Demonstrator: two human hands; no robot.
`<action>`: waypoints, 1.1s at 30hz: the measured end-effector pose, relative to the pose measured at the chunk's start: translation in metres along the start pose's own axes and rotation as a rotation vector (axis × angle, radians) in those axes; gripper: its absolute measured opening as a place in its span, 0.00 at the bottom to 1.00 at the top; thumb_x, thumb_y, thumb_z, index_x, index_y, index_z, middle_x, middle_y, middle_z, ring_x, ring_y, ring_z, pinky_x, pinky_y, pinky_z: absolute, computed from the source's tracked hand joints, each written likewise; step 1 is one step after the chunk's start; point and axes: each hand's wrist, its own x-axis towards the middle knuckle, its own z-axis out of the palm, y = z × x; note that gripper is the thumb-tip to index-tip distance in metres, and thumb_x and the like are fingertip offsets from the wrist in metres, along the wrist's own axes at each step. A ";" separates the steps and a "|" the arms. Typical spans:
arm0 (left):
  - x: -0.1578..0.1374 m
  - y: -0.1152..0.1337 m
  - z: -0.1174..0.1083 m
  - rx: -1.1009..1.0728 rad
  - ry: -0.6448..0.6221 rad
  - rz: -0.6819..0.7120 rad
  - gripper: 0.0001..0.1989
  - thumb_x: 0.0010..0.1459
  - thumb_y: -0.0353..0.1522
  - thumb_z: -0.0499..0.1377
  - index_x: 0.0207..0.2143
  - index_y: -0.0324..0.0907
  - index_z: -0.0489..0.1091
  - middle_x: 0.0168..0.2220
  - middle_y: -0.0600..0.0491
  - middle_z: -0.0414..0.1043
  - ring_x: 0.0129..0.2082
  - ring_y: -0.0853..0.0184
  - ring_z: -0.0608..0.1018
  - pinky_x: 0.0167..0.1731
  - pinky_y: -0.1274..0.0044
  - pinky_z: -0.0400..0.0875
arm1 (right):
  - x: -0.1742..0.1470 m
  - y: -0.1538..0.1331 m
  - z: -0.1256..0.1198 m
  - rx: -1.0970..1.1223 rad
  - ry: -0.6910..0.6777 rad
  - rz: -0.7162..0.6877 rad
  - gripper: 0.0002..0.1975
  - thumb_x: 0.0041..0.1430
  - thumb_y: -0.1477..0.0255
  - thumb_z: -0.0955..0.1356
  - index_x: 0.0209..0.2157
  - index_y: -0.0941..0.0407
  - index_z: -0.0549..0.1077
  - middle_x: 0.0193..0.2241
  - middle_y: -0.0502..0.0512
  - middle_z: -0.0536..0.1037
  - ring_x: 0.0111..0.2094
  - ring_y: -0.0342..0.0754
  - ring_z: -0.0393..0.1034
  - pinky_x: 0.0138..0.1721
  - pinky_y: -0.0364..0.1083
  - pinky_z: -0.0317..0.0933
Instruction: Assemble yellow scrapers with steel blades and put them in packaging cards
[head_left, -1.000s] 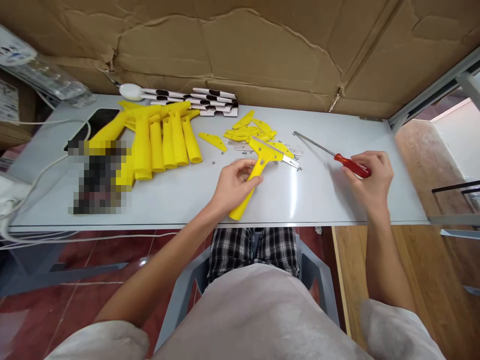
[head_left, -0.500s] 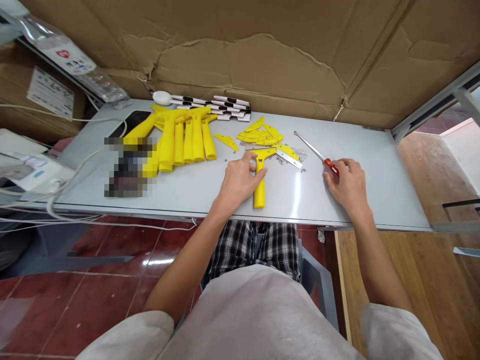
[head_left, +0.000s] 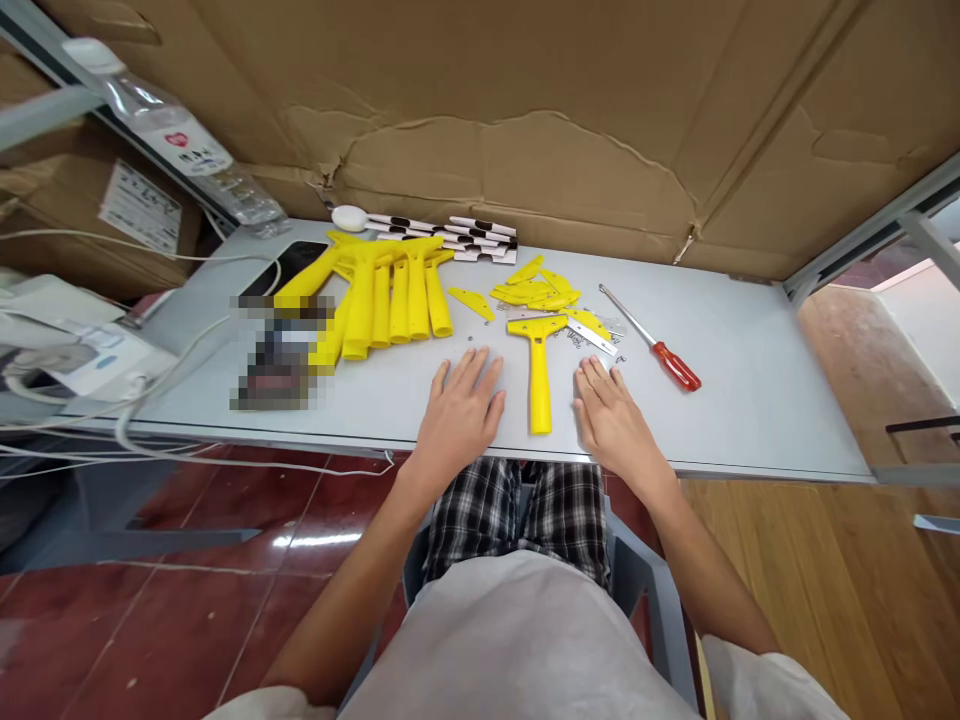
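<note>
My left hand [head_left: 461,405] lies flat on the grey table [head_left: 757,400], fingers spread, holding nothing. To its right, apart from it, lies a yellow T-shaped scraper handle [head_left: 540,385]. On the other side of this handle my right hand [head_left: 611,415] rests palm down, also empty, its fingers stretched out. Just beyond the handle's head are a metal blade [head_left: 592,337], small screws [head_left: 577,340] and a pile of yellow curved cover plates [head_left: 529,290]. A screwdriver with a red handle [head_left: 675,366] lies farther right, its tip pointing away from me.
Several more yellow scraper handles [head_left: 360,305] stand bunched at the left. Behind them are striped black-and-white pieces [head_left: 480,238] and a white spoon-like end [head_left: 349,218]. A plastic bottle [head_left: 187,145], cables [head_left: 161,375] and a power strip [head_left: 97,355] crowd the left. Cardboard [head_left: 570,170] walls the back.
My right hand has let go of the screwdriver and moved left. My left hand has released the scraper handle and drawn back to its left. The view has shifted slightly.
</note>
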 end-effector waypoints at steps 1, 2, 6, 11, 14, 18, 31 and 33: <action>0.000 0.002 -0.001 0.015 -0.013 0.004 0.29 0.80 0.36 0.48 0.75 0.36 0.69 0.79 0.35 0.64 0.80 0.42 0.65 0.78 0.45 0.56 | 0.001 0.001 0.001 -0.013 0.005 -0.007 0.33 0.81 0.64 0.53 0.77 0.63 0.66 0.78 0.63 0.58 0.84 0.57 0.51 0.86 0.67 0.51; 0.001 0.004 -0.001 0.025 -0.017 0.007 0.29 0.80 0.36 0.48 0.75 0.35 0.69 0.79 0.35 0.64 0.80 0.43 0.65 0.78 0.45 0.56 | 0.001 0.001 0.002 -0.027 0.014 -0.014 0.33 0.81 0.65 0.53 0.77 0.63 0.66 0.78 0.63 0.58 0.83 0.57 0.51 0.86 0.66 0.52; -0.001 0.006 -0.003 0.037 -0.001 0.002 0.27 0.80 0.36 0.49 0.73 0.37 0.72 0.78 0.36 0.65 0.80 0.46 0.66 0.79 0.48 0.57 | -0.003 0.001 0.003 -0.094 0.058 -0.030 0.32 0.81 0.67 0.54 0.76 0.64 0.68 0.78 0.62 0.59 0.83 0.56 0.53 0.86 0.66 0.53; -0.002 0.005 -0.003 0.030 0.014 0.012 0.26 0.79 0.35 0.51 0.72 0.37 0.73 0.78 0.37 0.66 0.80 0.46 0.67 0.79 0.49 0.58 | 0.001 -0.005 -0.007 -0.198 0.079 -0.035 0.29 0.80 0.68 0.57 0.70 0.64 0.73 0.75 0.63 0.66 0.79 0.57 0.61 0.81 0.63 0.61; -0.002 0.005 -0.004 0.005 0.017 0.019 0.26 0.79 0.34 0.51 0.72 0.37 0.73 0.78 0.36 0.66 0.80 0.46 0.67 0.79 0.48 0.58 | 0.023 -0.007 -0.029 -0.244 0.004 -0.021 0.24 0.79 0.64 0.59 0.59 0.60 0.81 0.64 0.65 0.78 0.67 0.57 0.74 0.68 0.57 0.72; -0.002 0.005 -0.006 -0.041 0.016 0.007 0.25 0.78 0.34 0.53 0.72 0.39 0.74 0.77 0.36 0.67 0.79 0.45 0.67 0.78 0.46 0.59 | 0.094 -0.008 -0.064 -0.223 -0.111 0.065 0.21 0.77 0.62 0.60 0.47 0.57 0.83 0.45 0.63 0.83 0.40 0.50 0.76 0.47 0.51 0.70; -0.004 0.006 -0.007 -0.030 0.017 0.014 0.25 0.79 0.35 0.52 0.71 0.37 0.74 0.77 0.37 0.67 0.79 0.46 0.68 0.78 0.47 0.61 | 0.337 0.020 -0.019 0.257 0.087 0.050 0.20 0.67 0.69 0.72 0.57 0.63 0.80 0.41 0.61 0.80 0.43 0.46 0.70 0.71 0.60 0.63; -0.004 0.006 -0.007 -0.022 0.019 0.019 0.25 0.79 0.35 0.52 0.71 0.37 0.74 0.77 0.36 0.67 0.79 0.46 0.68 0.78 0.47 0.61 | 0.340 0.020 -0.017 0.293 0.102 0.050 0.18 0.67 0.69 0.72 0.53 0.65 0.81 0.39 0.61 0.80 0.42 0.45 0.69 0.69 0.59 0.65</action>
